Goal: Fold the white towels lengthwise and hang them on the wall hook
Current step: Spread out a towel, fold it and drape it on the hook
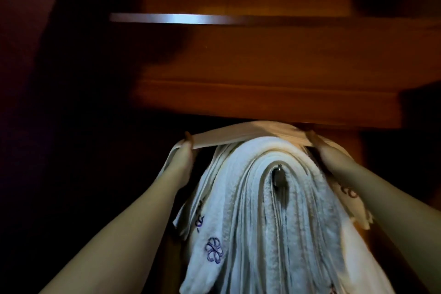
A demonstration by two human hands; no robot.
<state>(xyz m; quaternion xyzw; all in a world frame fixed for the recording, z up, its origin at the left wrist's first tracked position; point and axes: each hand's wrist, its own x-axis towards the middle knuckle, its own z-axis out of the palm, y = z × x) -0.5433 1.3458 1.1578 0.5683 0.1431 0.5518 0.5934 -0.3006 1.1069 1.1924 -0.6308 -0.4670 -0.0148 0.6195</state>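
Several folded white towels [260, 210] hang in a thick bundle over a metal wall hook [278, 176], whose tip shows in the middle of the folds. One carries purple flower embroidery [214, 249]. Over the top of the bundle stretches a folded white towel [248, 135], held taut between both hands. My left hand [186, 150] grips its left end, thumb on top. My right hand [318, 148] grips its right end, and the loose ends drop behind both wrists.
A dark wooden panel with a ledge [262, 105] juts out just above the hook. A pale lit strip [176, 18] runs higher up. The left side lies in deep shadow.
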